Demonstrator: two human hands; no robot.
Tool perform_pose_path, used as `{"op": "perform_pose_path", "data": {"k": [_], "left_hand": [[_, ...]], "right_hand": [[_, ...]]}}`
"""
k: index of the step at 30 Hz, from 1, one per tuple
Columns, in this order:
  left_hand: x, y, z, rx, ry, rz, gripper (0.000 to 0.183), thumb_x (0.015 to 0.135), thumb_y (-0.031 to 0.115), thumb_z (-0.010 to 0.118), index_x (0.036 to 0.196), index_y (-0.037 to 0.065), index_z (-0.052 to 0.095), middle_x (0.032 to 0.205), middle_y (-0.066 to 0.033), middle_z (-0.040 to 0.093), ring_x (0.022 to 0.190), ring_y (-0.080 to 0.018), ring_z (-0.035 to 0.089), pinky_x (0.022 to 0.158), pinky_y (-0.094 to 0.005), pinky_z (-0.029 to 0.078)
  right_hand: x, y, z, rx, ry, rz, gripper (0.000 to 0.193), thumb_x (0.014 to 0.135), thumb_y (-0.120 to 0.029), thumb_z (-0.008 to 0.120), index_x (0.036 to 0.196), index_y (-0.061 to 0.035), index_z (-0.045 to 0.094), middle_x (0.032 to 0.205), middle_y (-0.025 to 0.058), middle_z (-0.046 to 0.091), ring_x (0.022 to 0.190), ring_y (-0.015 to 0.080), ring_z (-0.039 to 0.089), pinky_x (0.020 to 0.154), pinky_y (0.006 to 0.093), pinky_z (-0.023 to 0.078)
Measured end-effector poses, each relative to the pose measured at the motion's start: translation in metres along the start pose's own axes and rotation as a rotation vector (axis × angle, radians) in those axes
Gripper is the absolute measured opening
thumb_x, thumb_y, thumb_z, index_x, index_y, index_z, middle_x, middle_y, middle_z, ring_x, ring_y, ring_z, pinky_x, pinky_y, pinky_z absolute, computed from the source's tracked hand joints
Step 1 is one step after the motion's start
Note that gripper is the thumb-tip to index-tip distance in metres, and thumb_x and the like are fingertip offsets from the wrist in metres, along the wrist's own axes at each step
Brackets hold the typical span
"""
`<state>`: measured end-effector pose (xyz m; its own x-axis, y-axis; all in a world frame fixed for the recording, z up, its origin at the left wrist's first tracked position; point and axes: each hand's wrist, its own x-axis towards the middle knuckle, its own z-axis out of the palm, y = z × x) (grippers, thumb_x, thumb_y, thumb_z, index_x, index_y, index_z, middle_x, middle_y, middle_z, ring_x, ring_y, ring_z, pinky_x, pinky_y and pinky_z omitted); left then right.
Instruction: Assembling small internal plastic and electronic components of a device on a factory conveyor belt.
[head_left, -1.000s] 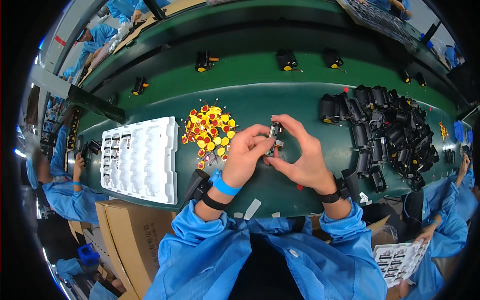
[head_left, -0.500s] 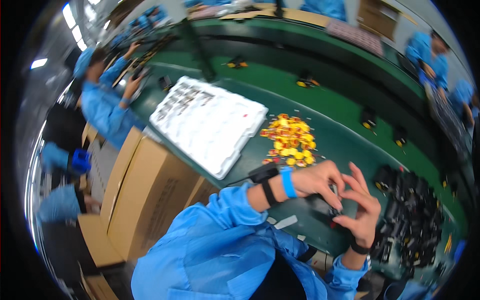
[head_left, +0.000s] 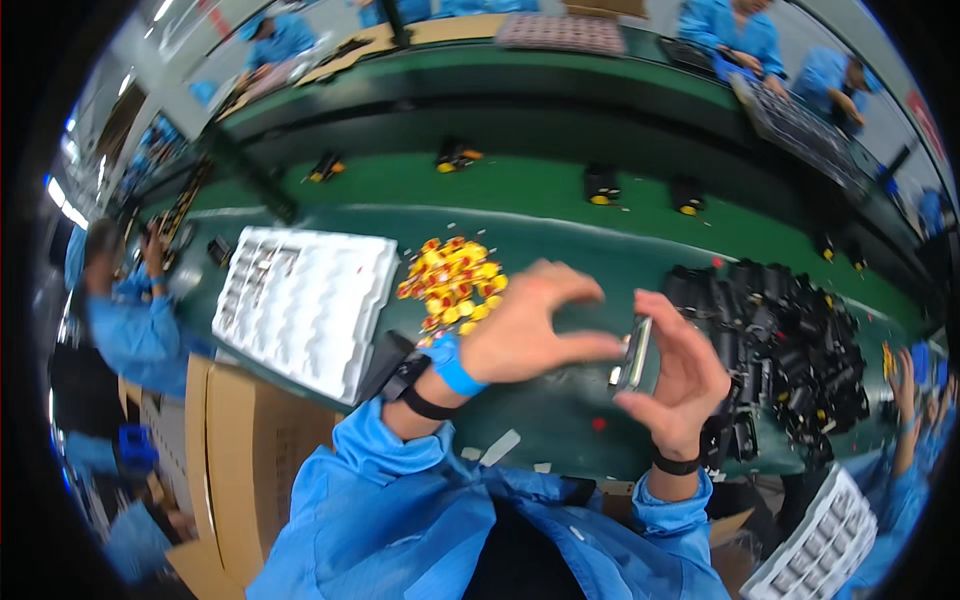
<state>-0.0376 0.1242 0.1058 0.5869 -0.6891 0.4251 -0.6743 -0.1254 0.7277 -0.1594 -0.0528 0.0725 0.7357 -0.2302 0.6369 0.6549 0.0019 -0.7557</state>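
My right hand (head_left: 682, 378) grips a small dark rectangular part with a shiny metal edge (head_left: 636, 352) between thumb and fingers, above the green table. What kind of part it is cannot be made out. My left hand (head_left: 532, 325), slightly blurred, is open, with thumb and fingers spread. Its thumb tip comes close to the part's left side; whether it touches is unclear. Beyond my left hand lies a heap of small yellow and red pieces (head_left: 455, 278). Right of my right hand, many black plastic housings (head_left: 790, 360) are piled up.
A white moulded tray (head_left: 330, 300) stands on the left of the green table (head_left: 560, 240), near a large cardboard box (head_left: 270, 450). Black-and-yellow units (head_left: 601, 185) sit spaced along the brighter green strip. Co-workers in blue are on both sides and across; another white tray (head_left: 815, 540) is at lower right.
The view has swung to the right, so the table's contents sit further left. My hands have moved apart; my left fingers have spread away from the part, which stays in my right hand.
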Motion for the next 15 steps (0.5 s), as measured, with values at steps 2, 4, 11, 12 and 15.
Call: {"op": "perform_pose_path", "data": {"k": [2, 4, 11, 12, 15], "left_hand": [[0.036, -0.018, 0.001, 0.388, 0.144, -0.031, 0.041, 0.077, 0.029, 0.085, 0.102, 0.001, 0.069, 0.104, -0.0124, 0.07, 0.102, -0.0339, 0.063, 0.089, -0.0425, 0.05], [0.079, -0.046, -0.004, 0.533, 0.095, -0.204, 0.053, 0.077, 0.029, 0.083, 0.118, 0.003, 0.064, 0.113, -0.0161, 0.068, 0.11, -0.0361, 0.061, 0.096, -0.044, 0.049], [0.162, -0.216, 0.058, 0.337, -0.167, -0.179, 0.092, 0.069, 0.03, 0.088, 0.14, -0.007, 0.044, 0.132, -0.0307, 0.055, 0.129, -0.0424, 0.051, 0.109, -0.0436, 0.042], [0.16, -0.219, 0.063, 0.273, -0.075, -0.125, 0.089, 0.067, 0.029, 0.089, 0.137, -0.004, 0.047, 0.13, -0.0291, 0.058, 0.124, -0.0432, 0.055, 0.106, -0.0436, 0.045], [0.135, -0.13, 0.038, 0.106, -0.025, -0.131, 0.08, 0.065, 0.027, 0.089, 0.13, -0.001, 0.05, 0.12, -0.0247, 0.063, 0.11, -0.0423, 0.062, 0.098, -0.0416, 0.05]], "right_hand": [[-0.002, 0.001, -0.021, 0.003, 0.253, 0.114, 0.078, 0.067, 0.005, 0.082, 0.139, 0.005, 0.05, 0.136, 0.0252, 0.058, 0.13, 0.039, 0.056, 0.11, 0.0489, 0.044], [0.002, 0.001, -0.025, 0.04, 0.394, 0.197, 0.079, 0.068, 0.008, 0.08, 0.14, 0.0068, 0.048, 0.135, 0.0239, 0.059, 0.13, 0.0358, 0.056, 0.11, 0.0455, 0.045], [-0.003, 0.018, -0.027, 0.118, 0.376, 0.379, 0.077, 0.069, 0.016, 0.077, 0.14, 0.0073, 0.048, 0.133, 0.0197, 0.06, 0.126, 0.0297, 0.06, 0.106, 0.0382, 0.049], [-0.005, 0.02, -0.03, 0.107, 0.361, 0.402, 0.077, 0.069, 0.015, 0.077, 0.14, 0.0073, 0.048, 0.133, 0.0195, 0.06, 0.126, 0.0296, 0.06, 0.105, 0.0381, 0.049], [-0.003, 0.02, -0.034, 0.031, 0.35, 0.378, 0.076, 0.069, 0.015, 0.077, 0.139, 0.0074, 0.049, 0.133, 0.0193, 0.06, 0.126, 0.03, 0.06, 0.106, 0.039, 0.048]]}}
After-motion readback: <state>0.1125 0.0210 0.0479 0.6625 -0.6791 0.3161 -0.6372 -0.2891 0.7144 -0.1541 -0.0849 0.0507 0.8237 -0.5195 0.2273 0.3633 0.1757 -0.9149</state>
